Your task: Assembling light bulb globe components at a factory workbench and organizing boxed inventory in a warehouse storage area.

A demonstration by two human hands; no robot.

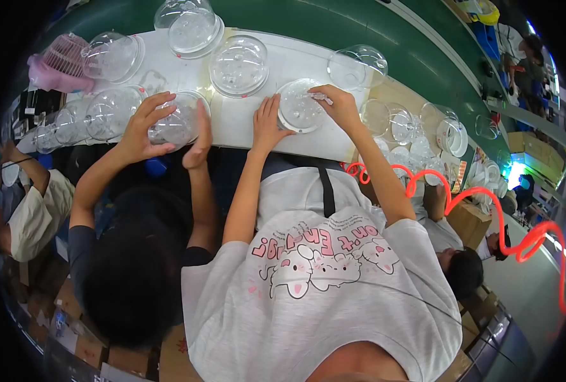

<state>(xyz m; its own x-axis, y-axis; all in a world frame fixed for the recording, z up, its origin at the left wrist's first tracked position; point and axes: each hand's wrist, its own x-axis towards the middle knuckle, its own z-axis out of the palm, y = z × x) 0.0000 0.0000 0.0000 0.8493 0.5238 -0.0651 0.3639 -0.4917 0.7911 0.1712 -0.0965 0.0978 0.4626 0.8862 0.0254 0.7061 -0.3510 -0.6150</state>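
White bench holds clear domes; left hand lies flat, steadying the clear dome, while right hand pinches a small piece. Keep the rim pinned.

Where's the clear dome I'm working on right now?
In the head view, the clear dome sits at the near edge of the white table, right of centre, between your left hand and right hand, just below-right of another clear dome.
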